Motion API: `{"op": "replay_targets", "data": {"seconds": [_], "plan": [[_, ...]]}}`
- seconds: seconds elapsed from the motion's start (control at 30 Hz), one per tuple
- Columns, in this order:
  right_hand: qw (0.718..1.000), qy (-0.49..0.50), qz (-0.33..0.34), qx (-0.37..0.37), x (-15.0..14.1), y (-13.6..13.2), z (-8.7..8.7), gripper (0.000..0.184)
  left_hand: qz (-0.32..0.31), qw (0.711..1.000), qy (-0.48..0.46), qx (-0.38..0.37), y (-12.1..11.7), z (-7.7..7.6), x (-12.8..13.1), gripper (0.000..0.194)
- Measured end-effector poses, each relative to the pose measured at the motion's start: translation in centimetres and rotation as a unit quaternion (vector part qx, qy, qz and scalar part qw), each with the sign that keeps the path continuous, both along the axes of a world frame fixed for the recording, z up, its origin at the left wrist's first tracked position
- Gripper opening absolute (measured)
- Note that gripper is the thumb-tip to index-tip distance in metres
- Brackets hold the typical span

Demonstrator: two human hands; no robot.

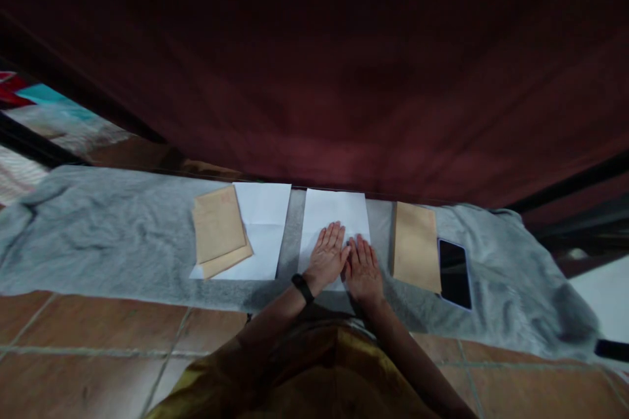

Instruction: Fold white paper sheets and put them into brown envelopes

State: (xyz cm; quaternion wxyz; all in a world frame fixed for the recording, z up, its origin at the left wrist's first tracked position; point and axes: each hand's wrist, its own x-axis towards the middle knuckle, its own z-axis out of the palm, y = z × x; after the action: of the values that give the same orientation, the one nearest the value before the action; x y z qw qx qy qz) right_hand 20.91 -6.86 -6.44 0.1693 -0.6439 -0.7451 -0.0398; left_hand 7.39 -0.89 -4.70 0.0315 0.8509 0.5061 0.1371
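We have both palms lowered onto the white sheet point(335, 204), which lies on the grey cloth point(122, 236) right in front of our body. The left hand point(327, 255) is spread flat, its fingers long and close together, and grips nothing; the right hand point(363, 270) lies just beside it near the sheet's right edge, equally flat and empty, the thumbs meeting or nearly so. To press this paper well, we should judge it best to keep the fingers straight, share the weight evenly between the palms and smooth outward from the middle, since one hand anchoring while the other strokes would stop the sheet from skating. The backing looks plush and yielding, so hard pressure would likely dent the paper rather than flatten it; a broad, light touch seems wiser. The sheet is thin, matt and rectangular. Left of it, a second white sheet point(265, 229) shows a faint crease across it, with tan envelopes point(219, 224) overlapping its left side at a slant. To our right sits a brown paper packet point(417, 245), smooth and oblong, and next to it a phone point(455, 273) with a glossy dark face and pale rim.
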Motion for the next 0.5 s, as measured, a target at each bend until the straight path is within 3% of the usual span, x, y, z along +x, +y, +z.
{"op": "replay_targets", "data": {"seconds": [0.13,0.27,0.4,0.5], "plan": [[1.0,0.009,-0.002,0.021,-0.1,0.1,0.1,0.051,0.009,1.0,0.004,-0.008,4.0,-0.3,1.2,0.058],[1.0,0.02,0.003,0.024,0.0,0.0,0.3,0.054,0.058,0.998,0.018,-0.014,7.3,-0.2,-0.5,0.062],[0.999,0.039,0.007,0.015,0.3,0.5,0.1,0.054,0.112,0.993,0.027,-0.006,9.0,-0.2,-3.0,0.064],[0.998,0.061,0.002,0.004,0.3,3.0,0.1,0.052,0.117,0.993,0.028,0.009,9.2,-0.4,-3.8,0.064]]}}
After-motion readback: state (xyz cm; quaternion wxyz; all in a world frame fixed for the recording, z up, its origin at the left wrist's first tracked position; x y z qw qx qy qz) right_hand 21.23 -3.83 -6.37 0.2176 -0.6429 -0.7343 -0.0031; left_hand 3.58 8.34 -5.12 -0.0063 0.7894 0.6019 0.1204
